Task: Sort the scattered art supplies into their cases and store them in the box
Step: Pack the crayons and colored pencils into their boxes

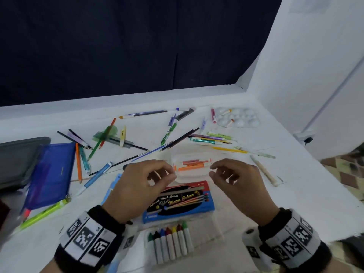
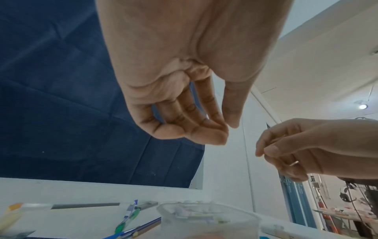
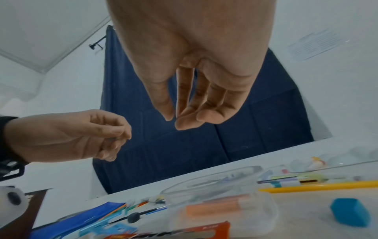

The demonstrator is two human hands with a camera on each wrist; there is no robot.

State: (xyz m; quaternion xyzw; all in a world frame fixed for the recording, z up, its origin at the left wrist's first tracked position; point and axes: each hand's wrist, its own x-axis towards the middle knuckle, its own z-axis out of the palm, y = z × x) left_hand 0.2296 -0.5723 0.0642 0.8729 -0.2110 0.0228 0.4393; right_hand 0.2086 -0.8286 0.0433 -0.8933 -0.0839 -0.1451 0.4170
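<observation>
Both hands hover over a clear plastic case holding orange and pink markers. My left hand hangs at the case's left end, fingers loosely curled, thumb close to the fingertips, with nothing visible between them. My right hand mirrors it at the right end, thumb and fingers nearly meeting, also empty. Below the hands lies a watercolour box, and nearer me a tray of crayons. The wrist views show the clear case just under the hands.
Pencils, pens and brushes lie scattered across the white table. A blue pouch and a grey box sit at the left. A white palette is at the back right. A blue eraser lies right of the case.
</observation>
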